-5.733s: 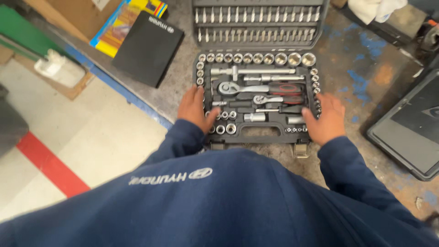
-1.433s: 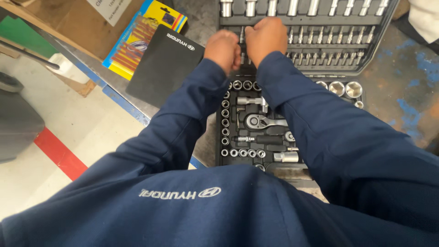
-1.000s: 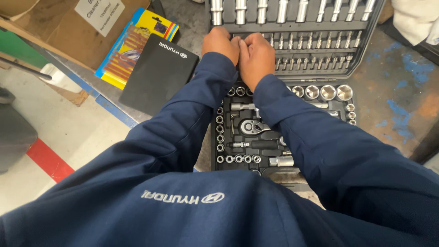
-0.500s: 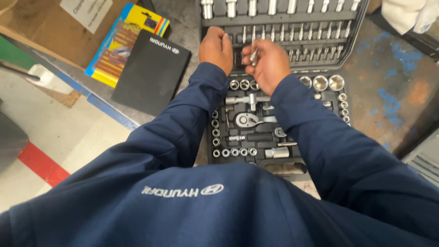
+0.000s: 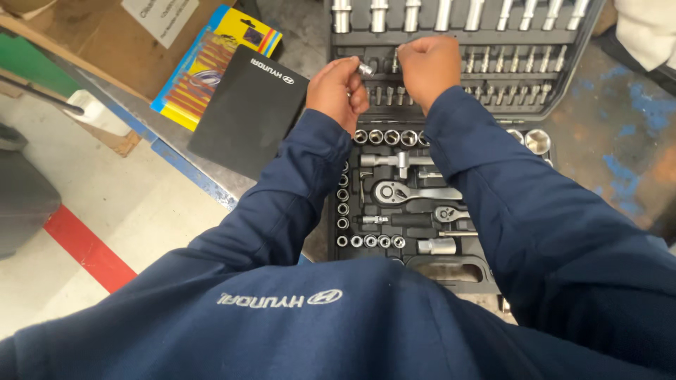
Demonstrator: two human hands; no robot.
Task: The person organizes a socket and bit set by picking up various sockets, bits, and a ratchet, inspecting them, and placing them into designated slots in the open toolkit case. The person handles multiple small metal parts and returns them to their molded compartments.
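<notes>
Socket [image 5: 365, 69] sits pinched in my left hand [image 5: 336, 90], lifted clear of the case [image 5: 563, 63] for inspection; my right hand [image 5: 427, 69] is fisted over the lid's bit row, contents hidden

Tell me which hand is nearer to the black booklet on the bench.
Left. The left hand is just right of the black booklet, pinching a small socket; the right hand lies farther right.

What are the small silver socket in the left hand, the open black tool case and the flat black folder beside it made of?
Small silver socket, pinched in the left hand: looks like bright plated steel, given its mirror-like glints. Open black tool case: likely moulded plastic, matte with shaped slots for each piece. Flat black folder: matte, thin and stiff-looking, perhaps card or plastic sheet; the picture leaves that open.
</notes>
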